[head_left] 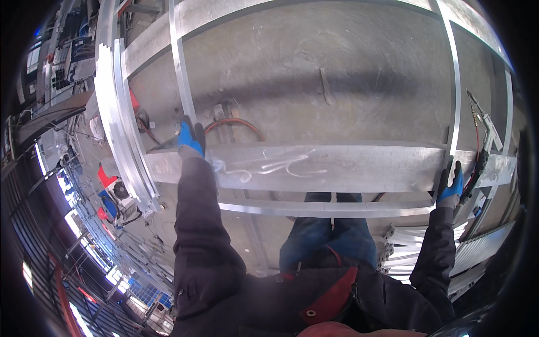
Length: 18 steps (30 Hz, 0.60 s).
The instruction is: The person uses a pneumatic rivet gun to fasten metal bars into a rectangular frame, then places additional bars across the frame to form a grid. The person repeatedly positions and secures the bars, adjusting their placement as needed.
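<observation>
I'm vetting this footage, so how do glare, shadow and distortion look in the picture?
In the head view, glare whitens the stacked metal bars at left; also in the head view, a soft dark band, likely shadow, crosses the floor; the head view's fisheye lens bows the right crossbar and leaves black corners.

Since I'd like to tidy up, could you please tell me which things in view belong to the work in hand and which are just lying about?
Apparently part of the work:
left hand, at the left slim bar
right hand, at the right slim bar
wide beam

Probably just lying about:
orange hose
small flat strip
</observation>
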Each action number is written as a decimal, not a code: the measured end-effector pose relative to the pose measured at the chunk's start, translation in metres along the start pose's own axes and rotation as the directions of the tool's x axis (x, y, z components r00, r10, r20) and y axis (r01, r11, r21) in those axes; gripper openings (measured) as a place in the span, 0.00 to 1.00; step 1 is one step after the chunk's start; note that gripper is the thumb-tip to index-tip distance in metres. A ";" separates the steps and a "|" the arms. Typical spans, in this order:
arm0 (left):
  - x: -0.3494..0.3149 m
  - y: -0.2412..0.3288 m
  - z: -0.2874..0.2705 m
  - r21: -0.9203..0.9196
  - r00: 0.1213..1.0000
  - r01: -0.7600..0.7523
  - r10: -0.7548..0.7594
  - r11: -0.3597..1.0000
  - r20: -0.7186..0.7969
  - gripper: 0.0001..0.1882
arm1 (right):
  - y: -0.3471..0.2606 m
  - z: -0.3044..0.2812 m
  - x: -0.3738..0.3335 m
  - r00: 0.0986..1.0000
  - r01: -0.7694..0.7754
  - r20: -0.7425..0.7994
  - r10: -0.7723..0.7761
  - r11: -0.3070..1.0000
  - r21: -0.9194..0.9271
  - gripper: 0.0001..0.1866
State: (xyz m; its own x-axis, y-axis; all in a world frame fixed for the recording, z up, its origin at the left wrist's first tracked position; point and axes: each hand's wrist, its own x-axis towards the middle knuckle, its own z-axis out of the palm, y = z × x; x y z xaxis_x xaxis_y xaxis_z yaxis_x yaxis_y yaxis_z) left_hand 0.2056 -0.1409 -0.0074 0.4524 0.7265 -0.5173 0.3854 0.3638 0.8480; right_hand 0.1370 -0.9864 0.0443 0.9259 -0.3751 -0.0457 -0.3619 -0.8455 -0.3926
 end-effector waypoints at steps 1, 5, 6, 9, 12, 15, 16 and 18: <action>-0.001 0.005 -0.002 -0.034 0.997 0.061 -0.059 0.998 0.056 0.23 | -0.001 0.000 0.000 1.000 -0.008 -0.007 0.008 1.000 -0.009 0.27; 0.003 0.014 -0.017 0.707 0.588 -0.705 0.515 -0.050 0.623 0.26 | -0.006 -0.003 0.001 0.999 -0.026 0.036 0.026 1.000 -0.015 0.28; 0.013 0.013 -0.017 0.681 0.551 -0.732 0.592 0.005 0.588 0.27 | -0.007 -0.003 0.001 0.999 -0.002 0.044 0.004 0.999 -0.041 0.29; 0.049 0.001 -0.012 0.610 0.527 -0.780 0.673 0.140 0.519 0.28 | -0.010 -0.002 0.003 0.998 0.035 0.046 -0.031 0.996 -0.086 0.29; 0.072 0.010 -0.008 0.605 0.625 -0.771 0.427 0.200 0.654 0.28 | -0.010 0.002 0.008 0.999 0.017 0.039 -0.013 0.997 -0.081 0.29; 0.055 0.038 0.000 0.726 0.680 -0.687 0.355 0.006 0.641 0.27 | -0.009 0.005 0.013 0.999 -0.008 0.045 0.011 0.997 -0.076 0.29; 0.044 0.047 0.008 0.722 0.629 -0.673 0.390 -0.159 0.672 0.27 | -0.009 0.005 0.013 0.999 -0.017 0.047 0.021 0.997 -0.081 0.29; 0.024 0.061 0.033 0.663 0.706 -0.689 0.481 0.293 0.520 0.29 | -0.008 0.004 0.014 0.999 -0.020 0.044 0.023 0.998 -0.061 0.30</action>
State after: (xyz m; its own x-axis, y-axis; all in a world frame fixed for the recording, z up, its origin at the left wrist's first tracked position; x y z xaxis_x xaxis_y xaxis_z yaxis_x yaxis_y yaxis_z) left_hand 0.2667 -0.1200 0.0280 0.9230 0.3846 -0.0168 0.3348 -0.7805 0.5279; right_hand 0.1531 -0.9833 0.0432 0.9211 -0.3774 -0.0956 -0.3868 -0.8594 -0.3344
